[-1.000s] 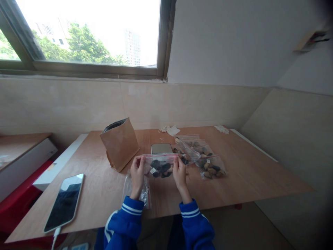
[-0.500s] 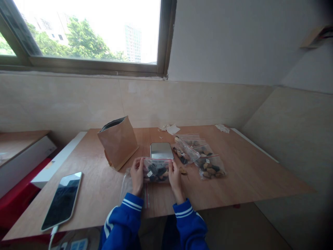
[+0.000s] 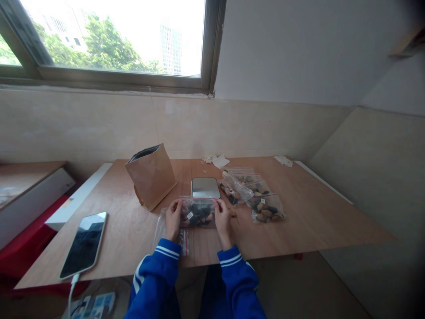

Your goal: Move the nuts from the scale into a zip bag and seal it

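A clear zip bag [image 3: 198, 214] with dark and brown pieces inside and a small white label is held near the table's front edge. My left hand [image 3: 173, 219] pinches its upper left corner, thumb and fingers closed. At the upper right corner my right hand [image 3: 222, 219] grips it the same way. Just beyond the bag lies a flat silver scale [image 3: 206, 188], its near edge partly covered by the bag. Under and beside my left hand rest clear plastic bags [image 3: 160, 229] with a red zip line. What the pieces are, I cannot tell.
Several filled zip bags [image 3: 268, 210] lie to the right. A brown paper pouch [image 3: 152, 176] stands open at the left. A phone [image 3: 85, 244] with a white cable lies at the front left. Crumpled white paper [image 3: 220, 161] is near the wall.
The view has tilted down slightly, so the table sits a little higher. Both hands keep hold of the zip bag's top corners, with little other movement.
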`<state>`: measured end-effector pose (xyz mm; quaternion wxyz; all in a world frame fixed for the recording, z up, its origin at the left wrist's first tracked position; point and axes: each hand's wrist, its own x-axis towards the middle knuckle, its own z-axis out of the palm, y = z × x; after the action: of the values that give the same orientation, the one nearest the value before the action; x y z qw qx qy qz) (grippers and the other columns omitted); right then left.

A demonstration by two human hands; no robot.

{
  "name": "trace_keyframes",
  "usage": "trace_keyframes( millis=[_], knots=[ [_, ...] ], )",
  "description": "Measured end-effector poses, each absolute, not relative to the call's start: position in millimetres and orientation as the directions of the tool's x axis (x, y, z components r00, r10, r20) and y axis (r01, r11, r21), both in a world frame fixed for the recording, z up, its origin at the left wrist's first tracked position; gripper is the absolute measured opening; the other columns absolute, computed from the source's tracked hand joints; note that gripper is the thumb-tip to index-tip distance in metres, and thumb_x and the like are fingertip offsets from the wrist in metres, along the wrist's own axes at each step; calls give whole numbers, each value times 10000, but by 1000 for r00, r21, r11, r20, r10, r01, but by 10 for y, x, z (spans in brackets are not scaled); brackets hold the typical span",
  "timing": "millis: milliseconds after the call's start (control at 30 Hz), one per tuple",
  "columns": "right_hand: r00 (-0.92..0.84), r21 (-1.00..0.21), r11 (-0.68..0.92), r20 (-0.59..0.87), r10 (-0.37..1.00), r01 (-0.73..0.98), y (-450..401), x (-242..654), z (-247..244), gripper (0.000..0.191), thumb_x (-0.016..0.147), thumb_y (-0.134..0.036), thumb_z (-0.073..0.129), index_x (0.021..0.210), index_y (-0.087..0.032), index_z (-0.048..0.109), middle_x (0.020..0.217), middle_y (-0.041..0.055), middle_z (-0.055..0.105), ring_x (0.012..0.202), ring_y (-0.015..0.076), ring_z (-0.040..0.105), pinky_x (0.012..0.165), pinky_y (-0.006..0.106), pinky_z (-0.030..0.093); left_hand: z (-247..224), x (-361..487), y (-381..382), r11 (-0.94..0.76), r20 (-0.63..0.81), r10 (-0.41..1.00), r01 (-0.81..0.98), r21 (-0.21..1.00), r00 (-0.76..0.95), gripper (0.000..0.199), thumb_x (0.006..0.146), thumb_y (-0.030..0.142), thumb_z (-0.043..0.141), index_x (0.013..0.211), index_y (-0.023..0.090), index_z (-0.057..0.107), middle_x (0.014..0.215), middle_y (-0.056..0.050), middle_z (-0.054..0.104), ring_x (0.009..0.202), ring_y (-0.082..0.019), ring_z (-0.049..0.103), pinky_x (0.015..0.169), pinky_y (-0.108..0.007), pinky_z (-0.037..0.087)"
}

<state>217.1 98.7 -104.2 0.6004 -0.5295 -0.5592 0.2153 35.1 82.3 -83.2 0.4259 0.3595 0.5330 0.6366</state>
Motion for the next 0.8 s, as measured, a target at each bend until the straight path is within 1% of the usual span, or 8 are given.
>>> trace_keyframes(
  millis=[133,233,367,500,633,800],
  knots=[
    [283,-864,331,449,848,379,1000,2180,-1069,438,955,-498,382,956,-172,675,784,77,700,711,205,638,692,309,498,-873,331,835,-88,15,918,-166,982,-396,417,723,554,672,900,176,677,811,-34,694,687,-161,643,622,-238,497],
    [285,-859,330,454,844,391,1004,2180,-1073,448,968,-488,350,969,-167,664,729,60,679,659,193,621,666,300,492,-887,324,842,-87,-3,913,-202,975,-408,440,712,562,683,931,181,675,811,-27,696,677,-155,646,610,-236,502],
    [286,-863,328,449,847,383,997,2177,-1062,422,964,-482,369,970,-170,654,755,66,681,674,192,626,660,296,496,-882,325,842,-60,-42,911,-233,971,-410,456,686,558,707,938,179,674,803,-20,694,649,-148,642,587,-235,509],
    [310,-879,310,428,849,364,983,2178,-1055,398,949,-488,398,918,-176,644,756,74,685,684,201,634,651,299,496,-886,334,834,-30,-66,918,-234,972,-392,438,704,546,694,939,177,668,751,-11,671,606,-144,623,568,-238,505],
    [342,-887,306,423,839,346,964,2176,-1040,367,938,-481,423,860,-185,625,713,60,676,658,196,624,610,284,476,-865,344,813,-54,-14,919,-162,985,-394,401,739,534,664,930,182,681,772,-18,675,638,-148,619,588,-229,486],
    [361,-888,313,429,828,336,938,2172,-995,367,931,-498,435,833,-190,609,691,44,657,646,187,606,609,283,466,-805,353,783,-140,115,909,-32,990,-402,329,793,498,631,862,182,694,801,-17,668,739,-147,610,668,-217,465]
  ],
)
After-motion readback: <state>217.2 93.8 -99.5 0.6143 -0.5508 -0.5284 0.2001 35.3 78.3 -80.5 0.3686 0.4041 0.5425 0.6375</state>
